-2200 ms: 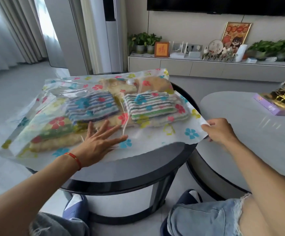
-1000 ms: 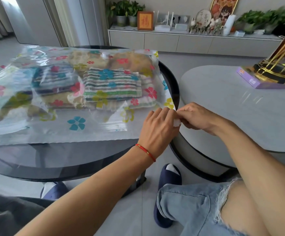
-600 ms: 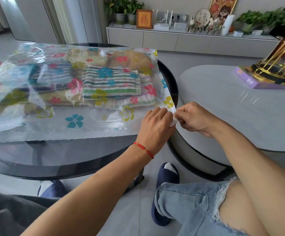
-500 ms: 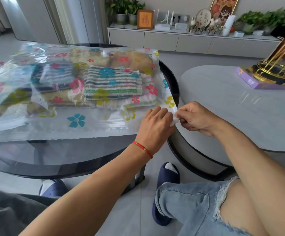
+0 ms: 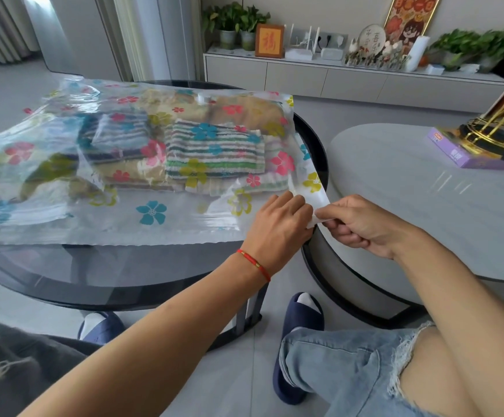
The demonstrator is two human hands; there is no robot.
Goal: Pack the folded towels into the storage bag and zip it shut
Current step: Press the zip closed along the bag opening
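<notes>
A clear storage bag (image 5: 151, 212) printed with coloured flowers lies flat on the round dark glass table (image 5: 124, 272). Inside it lie several folded towels, among them a green-striped one (image 5: 214, 155), a blue-striped one (image 5: 115, 139) and tan ones (image 5: 244, 111). Both hands meet at the bag's near right corner. My right hand (image 5: 362, 225) pinches that corner and lifts it slightly. My left hand (image 5: 278, 230), with a red string at the wrist, grips the bag's edge right beside it, fingers curled over the seal strip.
A pale oval table (image 5: 425, 188) stands close on the right, carrying a purple box (image 5: 467, 155) and a gold wire stand (image 5: 503, 121). A low cabinet (image 5: 335, 76) with plants and frames lines the far wall. My knees and slippered feet are below the table edges.
My left hand left the bag's middle and joined the right hand at the near right corner. In the last half second the hands barely shifted; the corner is raised a little.
</notes>
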